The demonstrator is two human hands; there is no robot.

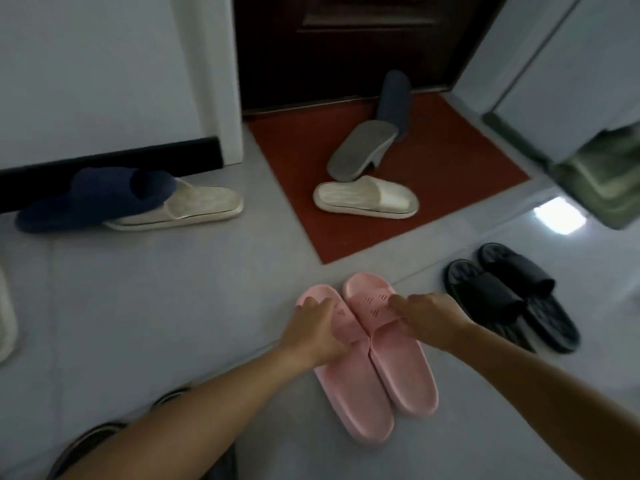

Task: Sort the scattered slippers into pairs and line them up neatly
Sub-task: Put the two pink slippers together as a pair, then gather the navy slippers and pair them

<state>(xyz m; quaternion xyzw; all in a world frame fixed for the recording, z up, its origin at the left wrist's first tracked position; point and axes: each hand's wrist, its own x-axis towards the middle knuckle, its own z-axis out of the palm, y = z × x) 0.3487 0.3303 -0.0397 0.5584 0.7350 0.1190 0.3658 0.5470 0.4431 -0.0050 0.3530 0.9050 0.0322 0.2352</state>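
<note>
I am watching through the head camera as my left hand (317, 332) is gripping the strap of the left pink slipper (346, 386), fingers curled over the band. My right hand (427, 318) is clamping the strap of the right pink slipper (401, 365) the same way, so neither hand is loose. The two are lying side by side on the pale floor (173, 306), inner edges touching and toes pointing toward the red mat (467, 174), near the black pair (512, 296) sitting matched to the right. The left one is sitting slightly nearer to me, heels not quite level. I am judging them as light moulded foam, stiff enough in the sole to slide as one piece, soft in the strap, not fragile, and perhaps a little grippy on tile, so the strap is looking like the sensible hold for nudging. Waiting unsorted are a navy slipper (93, 199) lying across a cream slipper (194, 206) by the left wall, a second cream slipper (363, 199) on the mat, an upturned grey slipper (360, 148) above it, and a second navy slipper (393, 102) leaning against the door (346, 46).
</note>
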